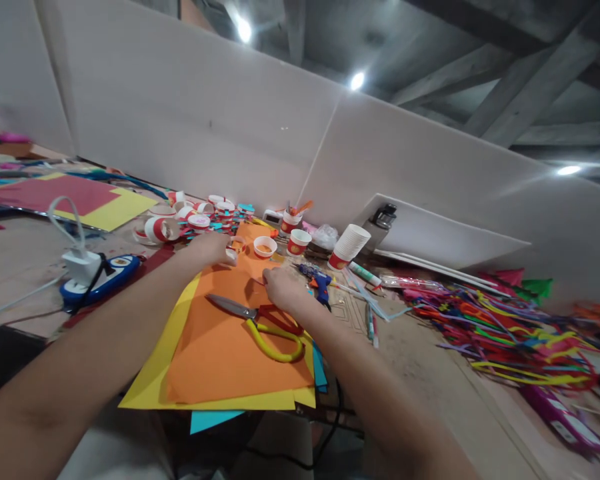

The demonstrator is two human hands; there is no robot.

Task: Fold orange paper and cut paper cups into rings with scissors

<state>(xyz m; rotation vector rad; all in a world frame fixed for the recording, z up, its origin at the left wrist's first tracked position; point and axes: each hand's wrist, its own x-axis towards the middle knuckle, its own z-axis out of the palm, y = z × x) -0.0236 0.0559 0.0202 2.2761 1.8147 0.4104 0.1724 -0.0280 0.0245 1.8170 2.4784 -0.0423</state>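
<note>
My left hand (pixel 213 248) reaches over the orange paper, its fingers closed on a small red-and-white cut paper cup (pixel 236 247). Closer to me, my right hand (pixel 283 287) is held low over the same paper with its fingers pressed together; what they hold, if anything, is too small to make out. Scissors (pixel 273 340) with yellow and red handles lie partly under my right wrist, on the stacked orange paper (pixel 215 373). Just beyond the hands stands a white paper cup (pixel 265 247) with something orange inside. A blue glue gun (pixel 320 283) rests right of my right hand.
Several cut cups (pixel 163 229) cluster at the left. A cup stack (pixel 349 247) leans near a dark-lidded bottle (pixel 380 223). Colourful pipe cleaners (pixel 505 333) cover the right side. A blue power strip (pixel 100 280) with a charger lies left. A white partition (pixel 205 120) borders the table.
</note>
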